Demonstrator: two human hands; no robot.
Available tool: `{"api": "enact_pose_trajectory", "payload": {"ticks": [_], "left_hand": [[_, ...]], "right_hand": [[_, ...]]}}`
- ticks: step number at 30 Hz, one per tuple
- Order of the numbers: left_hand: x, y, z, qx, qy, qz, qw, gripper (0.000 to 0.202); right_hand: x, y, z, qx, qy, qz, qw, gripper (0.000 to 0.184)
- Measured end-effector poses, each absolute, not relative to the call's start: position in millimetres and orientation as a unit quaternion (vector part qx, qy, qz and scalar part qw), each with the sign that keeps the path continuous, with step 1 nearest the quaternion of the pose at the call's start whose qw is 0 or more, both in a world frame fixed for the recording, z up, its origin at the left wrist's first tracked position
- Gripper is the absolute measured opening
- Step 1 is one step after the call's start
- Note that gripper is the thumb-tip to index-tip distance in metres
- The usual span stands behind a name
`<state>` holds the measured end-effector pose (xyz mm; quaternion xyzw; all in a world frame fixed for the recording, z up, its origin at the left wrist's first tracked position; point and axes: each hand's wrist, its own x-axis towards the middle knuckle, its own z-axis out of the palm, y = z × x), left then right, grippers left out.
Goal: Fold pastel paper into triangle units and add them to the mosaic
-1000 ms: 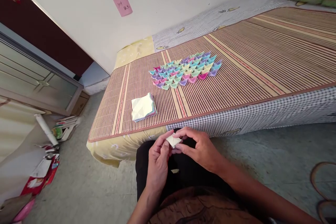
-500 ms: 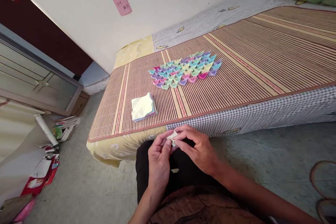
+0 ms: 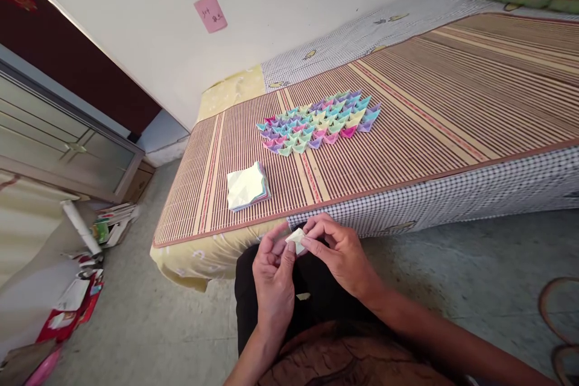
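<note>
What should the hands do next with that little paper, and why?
Probably press the next fold flat. The left hand and right hand both pinch the small pale paper at its edges, and finished folded shapes lie in rows on the mat.

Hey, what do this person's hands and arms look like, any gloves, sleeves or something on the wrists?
Both the left hand and the right hand are bare, no gloves. The left forearm and right forearm are uncovered down to the picture's edge, so no sleeve shows. No watch or bracelet shows on either wrist; rings are too small to tell.
</note>
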<state>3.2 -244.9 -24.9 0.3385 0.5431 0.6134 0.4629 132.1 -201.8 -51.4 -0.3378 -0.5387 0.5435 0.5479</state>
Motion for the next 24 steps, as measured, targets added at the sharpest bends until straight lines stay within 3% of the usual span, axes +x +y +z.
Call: {"api": "enact_pose_trajectory", "payload": {"ticks": [15, 24], "left_hand": [[2.8, -250.2, -27.3, 0.412, 0.575, 0.578, 0.407, 0.037], [5.1, -247.4, -23.6, 0.358, 0.566, 0.595, 0.445, 0.04]], "right_hand": [[138.7, -197.5, -41.0, -0.372, -0.615, 0.471, 0.512, 0.019], [134.3, -200.2, -40.4, -0.37, -0.628, 0.436, 0.528, 0.019]]}}
